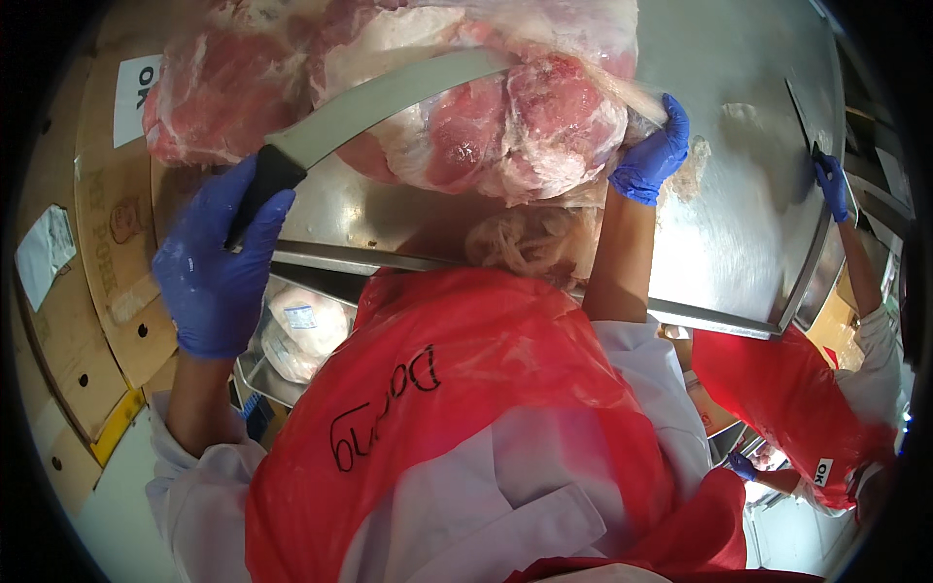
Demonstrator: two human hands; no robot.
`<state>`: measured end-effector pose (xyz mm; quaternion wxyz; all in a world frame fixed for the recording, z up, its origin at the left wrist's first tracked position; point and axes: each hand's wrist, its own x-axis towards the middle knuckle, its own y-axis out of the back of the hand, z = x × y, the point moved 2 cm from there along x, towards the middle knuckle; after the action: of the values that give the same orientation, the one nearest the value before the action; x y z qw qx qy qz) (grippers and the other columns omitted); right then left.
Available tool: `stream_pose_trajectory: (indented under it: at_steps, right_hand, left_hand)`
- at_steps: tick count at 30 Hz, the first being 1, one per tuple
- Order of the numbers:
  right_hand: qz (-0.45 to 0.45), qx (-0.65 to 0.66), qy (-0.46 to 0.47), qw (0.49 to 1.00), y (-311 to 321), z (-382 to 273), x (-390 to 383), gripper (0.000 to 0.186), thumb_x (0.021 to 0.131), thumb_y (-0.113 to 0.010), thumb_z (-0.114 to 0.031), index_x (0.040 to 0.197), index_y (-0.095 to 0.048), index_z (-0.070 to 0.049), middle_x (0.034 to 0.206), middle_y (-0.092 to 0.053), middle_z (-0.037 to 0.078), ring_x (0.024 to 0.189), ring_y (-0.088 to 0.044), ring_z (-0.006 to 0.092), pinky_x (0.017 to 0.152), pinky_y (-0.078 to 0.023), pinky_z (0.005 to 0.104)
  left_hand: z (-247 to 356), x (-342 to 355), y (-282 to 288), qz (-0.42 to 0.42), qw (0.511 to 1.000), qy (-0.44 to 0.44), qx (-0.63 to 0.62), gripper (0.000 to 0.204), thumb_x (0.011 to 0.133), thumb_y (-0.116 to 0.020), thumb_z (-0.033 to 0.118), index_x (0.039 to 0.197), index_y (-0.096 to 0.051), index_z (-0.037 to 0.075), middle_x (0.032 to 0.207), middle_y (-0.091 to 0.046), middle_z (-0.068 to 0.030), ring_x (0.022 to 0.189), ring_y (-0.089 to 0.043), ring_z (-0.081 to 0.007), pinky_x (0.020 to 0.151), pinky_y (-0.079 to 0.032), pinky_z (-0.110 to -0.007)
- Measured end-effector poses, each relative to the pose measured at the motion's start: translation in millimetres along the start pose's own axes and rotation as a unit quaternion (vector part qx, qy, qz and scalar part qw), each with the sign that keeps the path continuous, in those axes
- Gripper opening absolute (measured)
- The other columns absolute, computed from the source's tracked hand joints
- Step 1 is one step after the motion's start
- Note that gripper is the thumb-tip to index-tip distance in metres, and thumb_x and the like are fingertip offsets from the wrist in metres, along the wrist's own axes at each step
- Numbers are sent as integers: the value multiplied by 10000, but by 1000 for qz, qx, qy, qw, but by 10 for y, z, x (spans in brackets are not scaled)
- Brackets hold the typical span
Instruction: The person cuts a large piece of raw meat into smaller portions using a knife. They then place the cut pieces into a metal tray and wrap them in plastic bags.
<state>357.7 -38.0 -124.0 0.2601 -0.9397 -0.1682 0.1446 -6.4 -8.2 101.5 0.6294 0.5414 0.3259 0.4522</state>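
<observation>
Raw meat (pixel 559 126), a large red piece with pale fat, lies at the far side of the steel table (pixel 739 243). A second raw cut (pixel 228 92) with a glossy surface lies beside it to the left.

The left hand (pixel 216 262), blue-gloved, is closed around the black handle of a curved butcher's knife (pixel 389 97). The blade extends across the meat from lower left to upper right; whether its edge touches cannot be determined. The right hand (pixel 656 151), also gloved, is at the right end of the meat, its fingers curled on translucent plastic film (pixel 632 97). Crumpled clear plastic (pixel 530 238) lies at the table's near edge.

Containers: brown cardboard cartons (pixel 107 223) with round holes stand at the left; their contents are hidden. One bears a white label (pixel 136 97). Below the table's near edge, a metal tray (pixel 274 391) holds pale packages (pixel 309 321) in clear wrap, one with a printed sticker.

At the right, a co-worker in a red apron (pixel 777 408) has one gloved hand (pixel 831 185) on the handle of another knife (pixel 799 112). The contents near that person's lower hand (pixel 742 464) are too small to identify.
</observation>
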Motion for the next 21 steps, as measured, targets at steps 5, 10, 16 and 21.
stream_pose_trajectory:
  at_steps: [5, 10, 16, 21]
  right_hand:
    - [40, 58, -43, 997, 46, 81, 106, 212, 798, -627, -146, 897, -694, 29, 918, -636, 109, 872, -604, 227, 833, -496, 350]
    - [41, -11, 1, 999, 126, 217, 213, 240, 849, -574, -133, 931, -703, 52, 918, -654, 109, 864, -596, 216, 838, -483, 341]
    - [-116, -223, 136, 958, 235, -5, 120, 268, 893, -513, -125, 982, -694, 51, 928, -678, 143, 850, -607, 218, 808, -480, 341]
    - [-199, -245, 30, 948, 404, -356, -111, 247, 915, -597, -183, 839, -683, 36, 648, -570, 39, 630, -495, 100, 586, -430, 293]
  left_hand:
    - [-175, 11, -207, 4, 999, -25, -35, 382, 856, -723, 227, 1171, -645, 26, 1055, -687, -161, 925, -685, -276, 817, -518, -338]
    - [-355, 147, -307, 16, 997, -69, -30, 367, 858, -709, 270, 1157, -653, 64, 1037, -684, -149, 930, -677, -300, 801, -518, -350]
    - [-593, 591, -268, -4, 989, -145, -3, 384, 876, -679, 315, 1186, -641, 92, 1072, -686, -129, 943, -670, -310, 822, -518, -365]
    - [-328, 890, 91, -70, 989, -126, 29, 413, 842, -706, 386, 1139, -661, 102, 1069, -689, -121, 928, -665, -316, 807, -520, -373]
